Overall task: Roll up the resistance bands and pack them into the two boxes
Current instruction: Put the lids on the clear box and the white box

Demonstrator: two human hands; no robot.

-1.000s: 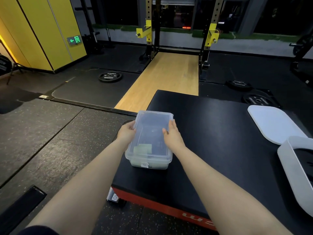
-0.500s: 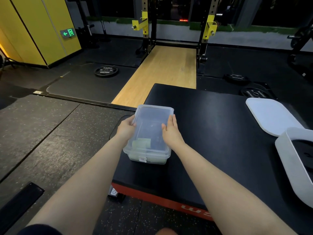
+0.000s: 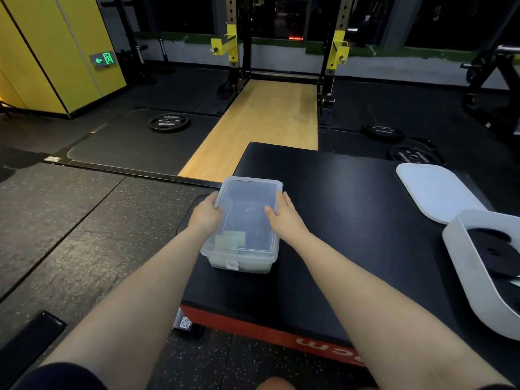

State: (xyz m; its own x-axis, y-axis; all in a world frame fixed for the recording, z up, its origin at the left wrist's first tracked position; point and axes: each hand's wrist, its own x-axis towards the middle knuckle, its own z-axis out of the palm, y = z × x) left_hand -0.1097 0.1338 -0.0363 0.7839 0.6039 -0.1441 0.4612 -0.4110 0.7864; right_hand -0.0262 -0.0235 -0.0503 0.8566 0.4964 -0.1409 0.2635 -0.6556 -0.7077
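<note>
A clear plastic box (image 3: pixel 244 220) with its lid on sits at the left edge of the black padded platform (image 3: pixel 351 226). Pale green rolled bands (image 3: pixel 230 239) show through it near the front. My left hand (image 3: pixel 206 213) presses against the box's left side, and my right hand (image 3: pixel 284 216) lies against its right side with the thumb on the lid. A white box (image 3: pixel 464 263) stands at the right edge, open, with dark bands (image 3: pixel 495 254) inside. Its white lid (image 3: pixel 433 190) lies flat behind it.
The platform has a red front edge (image 3: pixel 253 327). Black rubber gym floor surrounds it. A wooden lifting strip (image 3: pixel 267 119) runs to a squat rack (image 3: pixel 281 46) ahead. Weight plates lie on the floor left (image 3: pixel 168 122) and right (image 3: pixel 382 132). Yellow wall (image 3: pixel 47 52) at far left.
Both hands stay on the clear box's sides, with the fingers shifted slightly further along the lid. The box remains in the same place on the platform; only the camera view shifts.
</note>
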